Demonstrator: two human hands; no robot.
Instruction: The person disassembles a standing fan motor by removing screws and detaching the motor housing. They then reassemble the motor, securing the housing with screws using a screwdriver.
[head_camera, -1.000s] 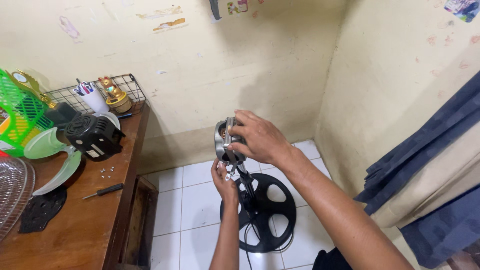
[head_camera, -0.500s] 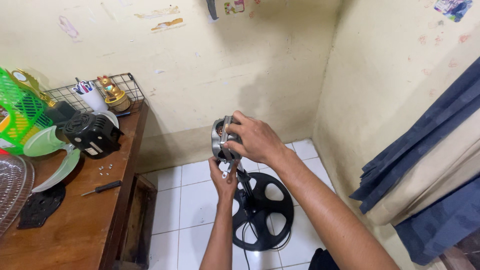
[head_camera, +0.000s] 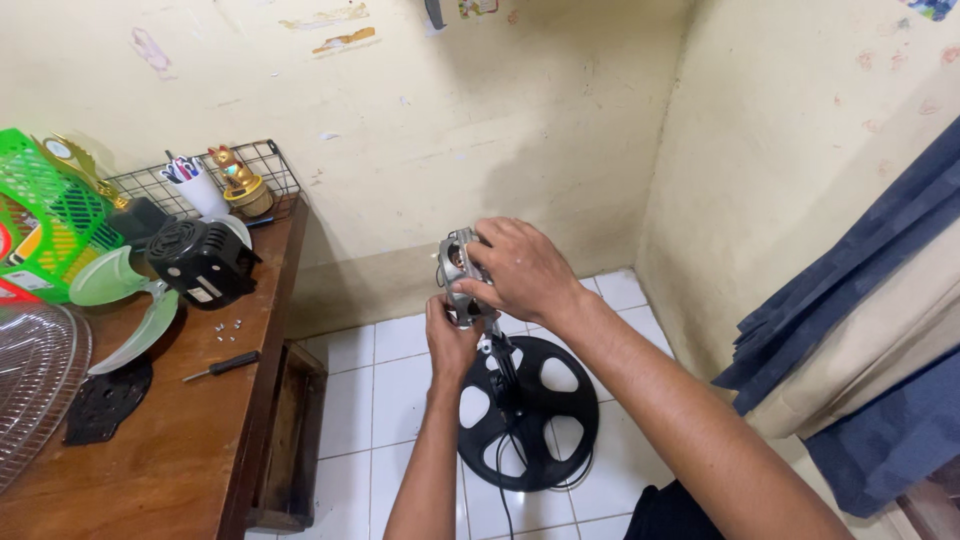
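A bare metal fan motor (head_camera: 457, 275) sits on top of a thin stand post above a round black spoked base (head_camera: 530, 410) on the floor. My right hand (head_camera: 520, 270) is wrapped over the motor's top and right side. My left hand (head_camera: 450, 340) grips it from below, where the motor meets the post. A black cord hangs down from the stand.
A wooden table (head_camera: 190, 440) stands at the left with a black motor cover (head_camera: 200, 262), green fan blades (head_camera: 135, 330), a wire fan guard (head_camera: 30, 380), a screwdriver (head_camera: 222, 366), small screws (head_camera: 228, 325) and a green basket (head_camera: 50, 215). White floor tiles (head_camera: 345, 345), a blue curtain (head_camera: 860, 330) at right.
Both hands have stayed on the motor; the view has shifted slightly, so motor and stand sit a little to the right and lower.
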